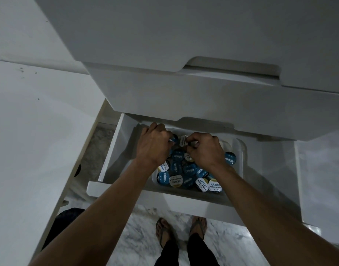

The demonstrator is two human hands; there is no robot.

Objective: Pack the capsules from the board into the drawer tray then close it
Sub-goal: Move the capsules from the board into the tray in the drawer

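Both hands down inside the open drawer (114, 150), working over the clear tray (238, 150) that sits in it. Left hand (155, 144) curled over the far left corner of the tray, fingertips on a blue-lidded capsule (173, 138); grasped or only nudged, cannot tell, since the fingers hide the contact. Right hand (205, 150) pinching a white-lidded capsule (183, 141) near the tray's far edge, thumb and forefinger closed on its rim. Capsules (187, 169) already heaped through the tray, blue and white lids mixed, several tipped on edge toward the near side, one blue capsule (230, 158) lying apart by the right wall. No board in view. Probably the settling stage of the packing: best done by setting each held capsule into a gap at the far end rather than on top of the pile, lids laid flat, so nothing rides above the tray rim. Worth levelling the near heap too, because the closed drawer front above (184, 104) overhangs the tray's far end and a proud capsule could catch there on closing. Then both hands out and clear of the drawer sides before pushing on the front panel (126, 191), squarely and gently, to avoid jolting the loose pile.
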